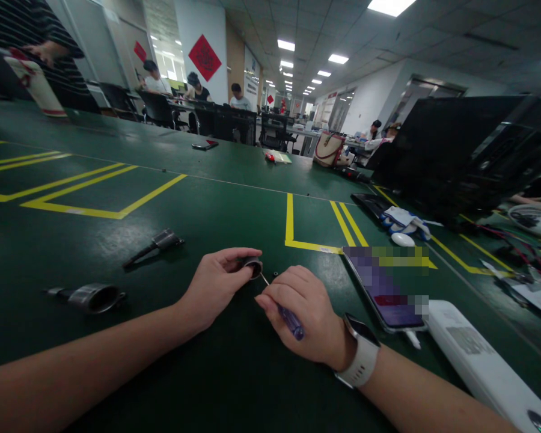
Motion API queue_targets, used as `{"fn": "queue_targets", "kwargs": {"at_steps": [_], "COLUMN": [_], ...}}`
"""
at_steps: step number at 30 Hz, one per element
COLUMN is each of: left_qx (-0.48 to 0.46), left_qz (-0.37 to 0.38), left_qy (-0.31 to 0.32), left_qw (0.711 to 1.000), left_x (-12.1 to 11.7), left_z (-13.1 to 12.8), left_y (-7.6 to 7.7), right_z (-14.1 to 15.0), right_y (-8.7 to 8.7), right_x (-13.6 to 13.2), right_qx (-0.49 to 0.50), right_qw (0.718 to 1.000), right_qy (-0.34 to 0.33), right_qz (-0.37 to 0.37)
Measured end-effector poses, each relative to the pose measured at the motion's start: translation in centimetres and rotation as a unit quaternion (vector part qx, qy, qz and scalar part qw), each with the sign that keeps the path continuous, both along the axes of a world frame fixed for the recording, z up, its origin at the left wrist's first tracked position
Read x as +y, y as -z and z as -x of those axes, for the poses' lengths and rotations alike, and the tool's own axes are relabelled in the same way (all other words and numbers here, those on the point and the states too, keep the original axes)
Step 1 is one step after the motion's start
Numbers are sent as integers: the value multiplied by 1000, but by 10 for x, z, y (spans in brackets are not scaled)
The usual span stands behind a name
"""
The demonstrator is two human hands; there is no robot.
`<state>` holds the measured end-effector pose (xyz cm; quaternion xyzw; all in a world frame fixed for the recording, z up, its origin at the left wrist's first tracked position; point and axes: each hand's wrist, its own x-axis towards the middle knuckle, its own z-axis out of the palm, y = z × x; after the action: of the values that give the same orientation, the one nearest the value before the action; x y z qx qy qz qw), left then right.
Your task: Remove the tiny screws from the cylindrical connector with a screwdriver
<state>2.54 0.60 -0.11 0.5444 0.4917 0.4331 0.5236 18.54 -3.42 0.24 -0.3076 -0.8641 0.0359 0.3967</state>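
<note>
My left hand (219, 279) is closed around a small dark metal ring-shaped part (253, 267), its round opening turned toward my right hand. In my right hand (304, 307) is a screwdriver (291, 322) with a clear purple handle. Its thin shaft points at the part's opening; whether the tip touches inside is hard to see. Just beyond my right fingers lies a tiny dark piece (275, 274). To the left rest two metal pieces: a cup-shaped part with a stem (90, 297) and a cylinder on a rod (155, 246).
Right of my hands lie a phone (383, 288) with a cable, a white power strip (473, 355), a white oval object (403, 239) and gloves (403, 221). A large black case (460, 150) stands behind them. Yellow tape (313, 246) marks the green table. Other people sit farther back.
</note>
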Motion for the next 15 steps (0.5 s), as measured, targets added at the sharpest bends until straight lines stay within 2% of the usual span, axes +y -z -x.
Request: {"fn": "queue_targets", "kwargs": {"at_steps": [2,4,6,8,12,15], "left_qx": [-2,-13,-26,-28,-12,-12], "left_qz": [-2,-8,-13,-11,15,16], "left_qy": [5,6,1,1,23,37], "left_qw": [1000,1000,1000,1000,1000,999], "left_x": [0,0,1,1,1,1], "left_z": [0,0,-1,-2,-1,-1], "left_y": [1,1,2,1,-1,-2], "right_z": [-2,-4,-8,-11,-16,-17], "right_y": [0,1,4,8,18,21], "right_x": [1,5,13,24,40,43], "right_qx": [63,179,306,394,429,445], "right_qw": [998,981,942,897,842,816], "right_qy": [-8,10,41,42,82,129], "right_qz": [29,74,133,198,317,347]}}
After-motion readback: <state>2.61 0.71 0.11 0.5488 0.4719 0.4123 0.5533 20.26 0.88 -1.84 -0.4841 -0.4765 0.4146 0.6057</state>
